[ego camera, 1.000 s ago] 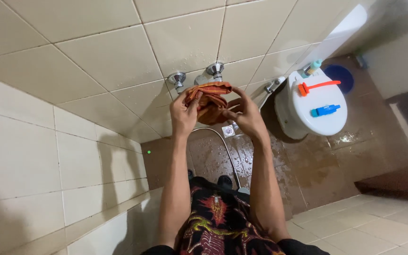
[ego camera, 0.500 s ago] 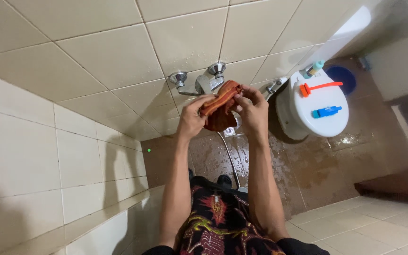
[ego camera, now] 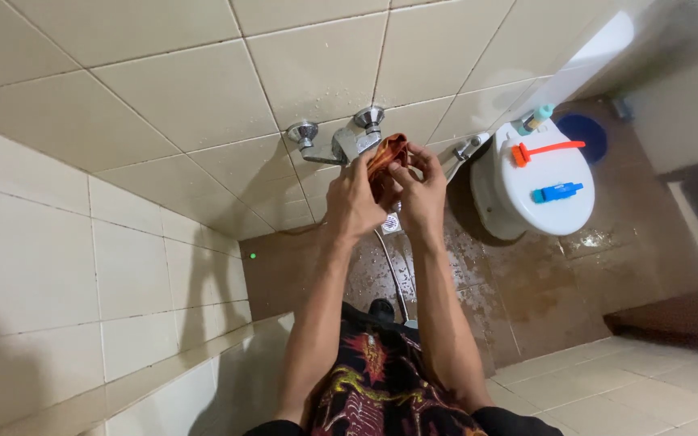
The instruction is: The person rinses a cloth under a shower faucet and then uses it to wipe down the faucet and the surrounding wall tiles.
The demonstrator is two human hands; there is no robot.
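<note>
Head cam: both hands, left hand and right hand, grip the bunched orange cloth tight beside the wall tap; wringing looks midway.

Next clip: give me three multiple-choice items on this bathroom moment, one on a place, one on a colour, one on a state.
1. Where is the orange cloth?
A. on the floor
B. between both hands, in front of the wall tap
C. on the toilet lid

2. What colour is the long-handled brush on the toilet lid?
A. orange-red
B. green
C. white

3. How is the floor by the toilet?
A. dry
B. carpeted
C. wet

Answers: B, the left hand and right hand bunch it by the tap; A, its handle shows orange-red; C, it glistens with puddles.
</note>
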